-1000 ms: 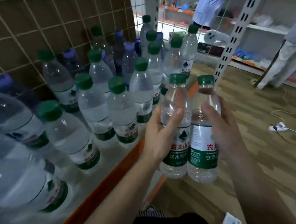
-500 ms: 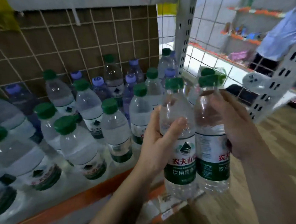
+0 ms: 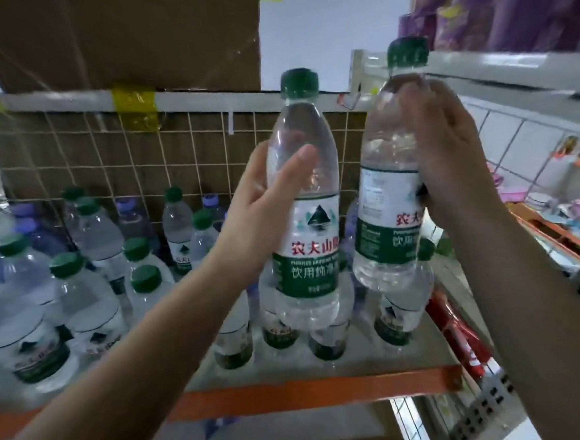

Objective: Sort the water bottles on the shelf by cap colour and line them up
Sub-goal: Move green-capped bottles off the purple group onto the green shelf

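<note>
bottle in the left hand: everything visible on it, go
Clear plastic water bottle, dark green cap on, white-and-green label with a mountain logo and red characters. Upright, held in the air in front of the standing bottles on the shelf. The left hand grips its upper body, thumb across the front.

two hands, two green-capped bottles

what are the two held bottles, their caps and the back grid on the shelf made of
The left bottle and right bottle: clear glossy plastic by the look, see-through with glints. The left cap and right cap: opaque green plastic, fairly matte. The back grid: thin pale wire, probably coated metal.
</note>
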Motion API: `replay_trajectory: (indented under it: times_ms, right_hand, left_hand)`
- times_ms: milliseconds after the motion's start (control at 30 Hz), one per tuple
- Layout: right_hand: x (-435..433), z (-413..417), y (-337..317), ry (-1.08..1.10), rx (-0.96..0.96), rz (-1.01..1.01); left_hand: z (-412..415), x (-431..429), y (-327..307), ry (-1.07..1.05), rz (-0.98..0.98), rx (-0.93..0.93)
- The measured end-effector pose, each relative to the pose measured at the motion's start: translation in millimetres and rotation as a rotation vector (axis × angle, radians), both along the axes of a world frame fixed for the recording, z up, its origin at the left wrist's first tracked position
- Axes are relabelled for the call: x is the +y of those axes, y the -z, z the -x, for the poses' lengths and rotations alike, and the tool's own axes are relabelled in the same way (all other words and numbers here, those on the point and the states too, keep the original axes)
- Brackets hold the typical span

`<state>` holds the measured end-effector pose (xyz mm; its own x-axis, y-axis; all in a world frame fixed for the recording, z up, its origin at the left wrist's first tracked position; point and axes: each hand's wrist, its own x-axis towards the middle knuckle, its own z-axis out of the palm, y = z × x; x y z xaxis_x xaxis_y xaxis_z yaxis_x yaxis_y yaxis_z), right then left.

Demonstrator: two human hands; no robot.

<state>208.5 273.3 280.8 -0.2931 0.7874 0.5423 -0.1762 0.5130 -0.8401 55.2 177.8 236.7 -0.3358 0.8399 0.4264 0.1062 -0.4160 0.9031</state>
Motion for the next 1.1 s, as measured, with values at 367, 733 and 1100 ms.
replay_trajectory:
  times_ms: [367, 733, 1100]
  right_hand:
    - [118, 84, 2, -0.021, -0.235, -0.124]
    - [177, 103, 58, 0.052, -1.081, -0.229]
    - [188, 99, 70, -0.146, -1.296, -0.001]
  left_hand:
    - [92, 66, -53, -0.156, 0.02, 0.327]
    - [135, 107, -43, -0.041, 0.067, 0.4]
    - [140, 124, -49, -0.043, 0.029, 0.278]
